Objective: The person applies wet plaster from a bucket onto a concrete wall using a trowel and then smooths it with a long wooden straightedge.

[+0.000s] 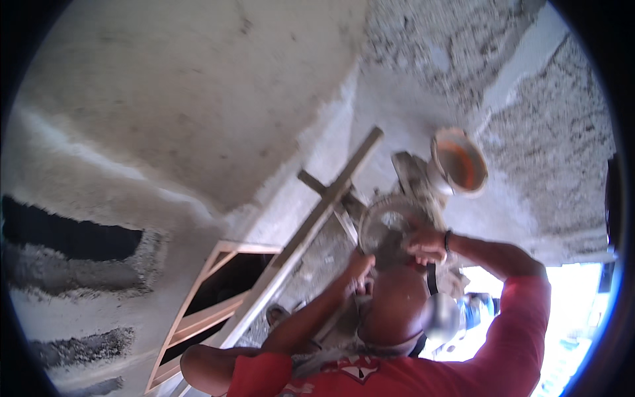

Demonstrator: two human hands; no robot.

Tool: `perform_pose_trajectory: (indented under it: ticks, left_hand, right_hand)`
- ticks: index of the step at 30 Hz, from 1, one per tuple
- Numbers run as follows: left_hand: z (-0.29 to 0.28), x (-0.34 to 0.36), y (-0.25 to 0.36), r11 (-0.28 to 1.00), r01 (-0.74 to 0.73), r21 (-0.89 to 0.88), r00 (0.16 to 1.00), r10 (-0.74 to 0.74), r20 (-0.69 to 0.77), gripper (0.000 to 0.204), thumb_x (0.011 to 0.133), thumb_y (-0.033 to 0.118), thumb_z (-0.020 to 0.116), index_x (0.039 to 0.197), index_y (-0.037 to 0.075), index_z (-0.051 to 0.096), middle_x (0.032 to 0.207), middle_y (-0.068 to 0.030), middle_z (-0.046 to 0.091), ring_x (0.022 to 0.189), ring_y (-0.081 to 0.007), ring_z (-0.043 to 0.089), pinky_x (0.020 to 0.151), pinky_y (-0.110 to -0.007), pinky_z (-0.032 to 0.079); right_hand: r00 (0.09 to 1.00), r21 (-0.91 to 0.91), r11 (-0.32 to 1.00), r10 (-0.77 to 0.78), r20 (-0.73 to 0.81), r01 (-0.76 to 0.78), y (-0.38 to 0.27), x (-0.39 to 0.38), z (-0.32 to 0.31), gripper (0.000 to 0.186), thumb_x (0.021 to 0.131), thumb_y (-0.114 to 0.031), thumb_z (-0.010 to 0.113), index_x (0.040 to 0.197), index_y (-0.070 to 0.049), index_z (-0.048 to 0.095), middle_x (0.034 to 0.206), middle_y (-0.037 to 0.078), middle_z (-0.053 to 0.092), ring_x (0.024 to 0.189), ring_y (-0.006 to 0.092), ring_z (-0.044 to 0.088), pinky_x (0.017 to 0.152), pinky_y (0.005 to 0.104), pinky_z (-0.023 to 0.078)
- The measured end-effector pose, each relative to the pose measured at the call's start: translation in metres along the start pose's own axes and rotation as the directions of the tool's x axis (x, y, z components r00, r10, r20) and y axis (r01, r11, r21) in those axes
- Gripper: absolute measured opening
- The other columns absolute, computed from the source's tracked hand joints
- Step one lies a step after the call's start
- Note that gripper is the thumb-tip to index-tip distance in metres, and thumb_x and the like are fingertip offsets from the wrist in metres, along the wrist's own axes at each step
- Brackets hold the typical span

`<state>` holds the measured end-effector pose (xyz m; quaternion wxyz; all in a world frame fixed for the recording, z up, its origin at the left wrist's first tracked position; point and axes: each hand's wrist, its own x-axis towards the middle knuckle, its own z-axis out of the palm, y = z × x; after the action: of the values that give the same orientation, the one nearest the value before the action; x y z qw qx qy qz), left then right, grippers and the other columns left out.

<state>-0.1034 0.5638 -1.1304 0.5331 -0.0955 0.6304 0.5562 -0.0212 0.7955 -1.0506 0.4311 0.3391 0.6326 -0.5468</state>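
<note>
Neither of my hands is in view. The arms in the picture belong to another person in a red shirt, whose head is between them. That person's hand on the left is at the lower edge of a round, mortar-grey vessel. Their hand on the right, with a dark band at the wrist, reaches to the vessel's other side. Blur hides how the fingers grip. Just beyond stands a bowl-shaped container with an orange patch inside.
A long wooden bar crosses diagonally, with a short crosspiece near its upper end. Below left is a wooden frame with dark openings. Rough plastered surfaces surround everything. At lower right, bright light and partly hidden people show.
</note>
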Motion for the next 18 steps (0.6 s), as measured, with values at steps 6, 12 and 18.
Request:
perform_pose_trajectory:
  ticks: [6, 12, 18]
  left_hand:
    - [-0.009, -0.021, 0.023, 0.981, 0.139, -0.133, 0.989, -0.144, -0.026, 0.045, 0.069, 0.004, 0.058, 0.113, 0.006, 0.05, 0.087, -0.0087, 0.053, 0.07, -0.0215, 0.054, 0.045, -0.038, 0.042]
    - [-0.011, -0.003, 0.006, 0.984, 0.112, -0.141, 0.992, -0.104, 0.065, 0.046, 0.069, 0.009, 0.059, 0.113, 0.009, 0.05, 0.092, -0.0103, 0.056, 0.074, -0.0239, 0.06, 0.043, -0.037, 0.045]
    - [-0.005, -0.033, 0.033, 0.963, 0.237, -0.131, 0.971, -0.237, 0.019, 0.043, 0.07, 0.011, 0.058, 0.112, 0.011, 0.05, 0.09, -0.0101, 0.057, 0.061, -0.0227, 0.058, 0.04, -0.036, 0.041]
  right_hand:
    - [0.808, -0.945, 0.309, -0.528, -0.261, -0.104, -0.065, -0.074, 0.007, 0.033, 0.083, -0.022, 0.055, 0.115, -0.019, 0.058, 0.083, 0.015, 0.065, 0.081, 0.0302, 0.066, 0.071, 0.0429, 0.053]
    - [0.792, -0.962, 0.274, -0.588, -0.164, 0.004, -0.005, -0.03, 0.044, 0.032, 0.085, -0.023, 0.054, 0.113, -0.008, 0.059, 0.082, 0.015, 0.065, 0.081, 0.0309, 0.066, 0.071, 0.0433, 0.053]
    - [0.923, -0.973, 0.203, -0.385, 0.021, 0.107, -0.032, -0.081, 0.035, 0.026, 0.08, -0.021, 0.061, 0.105, -0.017, 0.064, 0.083, 0.012, 0.066, 0.079, 0.0263, 0.067, 0.068, 0.0408, 0.055]
